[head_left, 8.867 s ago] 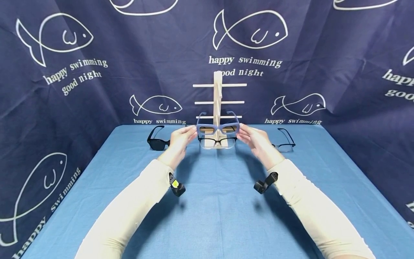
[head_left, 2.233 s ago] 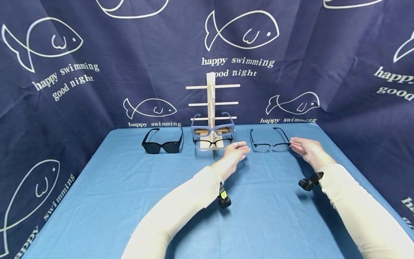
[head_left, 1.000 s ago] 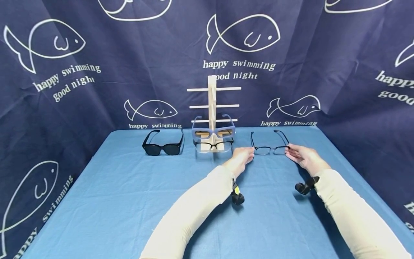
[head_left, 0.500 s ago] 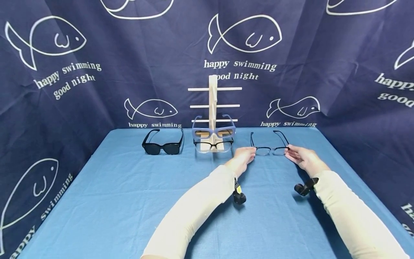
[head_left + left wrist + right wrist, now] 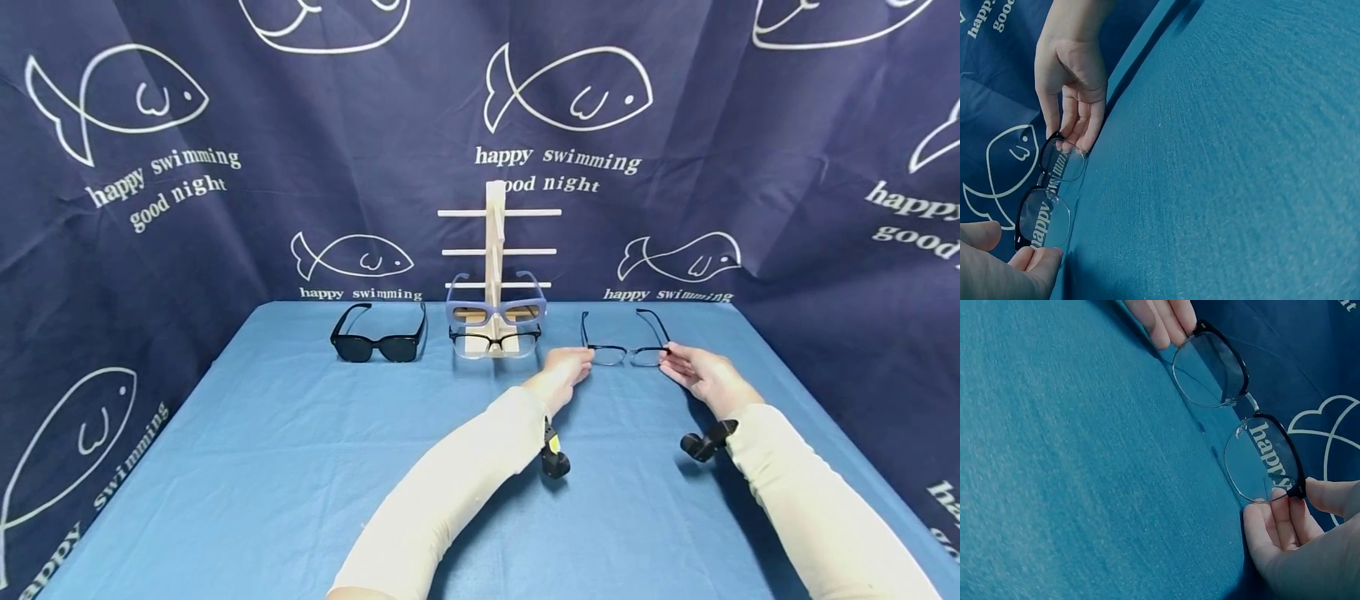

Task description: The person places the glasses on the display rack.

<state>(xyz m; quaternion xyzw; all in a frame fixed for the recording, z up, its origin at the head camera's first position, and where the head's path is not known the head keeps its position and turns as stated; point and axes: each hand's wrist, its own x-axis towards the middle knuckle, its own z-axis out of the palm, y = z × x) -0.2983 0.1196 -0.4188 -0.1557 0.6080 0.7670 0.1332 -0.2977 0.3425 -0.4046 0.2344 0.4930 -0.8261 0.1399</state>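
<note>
Half-rim eyeglasses (image 5: 609, 357) with a black upper rim and clear lenses stand at the right of the blue table, temples unfolded and pointing back. My left hand (image 5: 562, 373) pinches their left front corner. At the opposite corner, my right hand (image 5: 707, 377) grips between thumb and fingers, seen closely in the right wrist view where the black rim (image 5: 1286, 439) runs between both hands. In the left wrist view the lens (image 5: 1046, 217) sits just above my left fingertips (image 5: 1047, 257). Whether the lower rims touch the cloth is hard to tell.
A wooden display rack (image 5: 493, 218) stands at the back centre, with blue-framed tinted glasses (image 5: 468, 316) above black-topped clear glasses (image 5: 477, 345). Black sunglasses (image 5: 397, 348) rest to its left. A dark fish-print curtain (image 5: 360, 150) borders the table's back and sides.
Earlier, both hands held the blue-framed glasses at the rack; those now hang there. The hands moved right and took the half-rim eyeglasses by both corners. Over the last second they have hardly moved.
</note>
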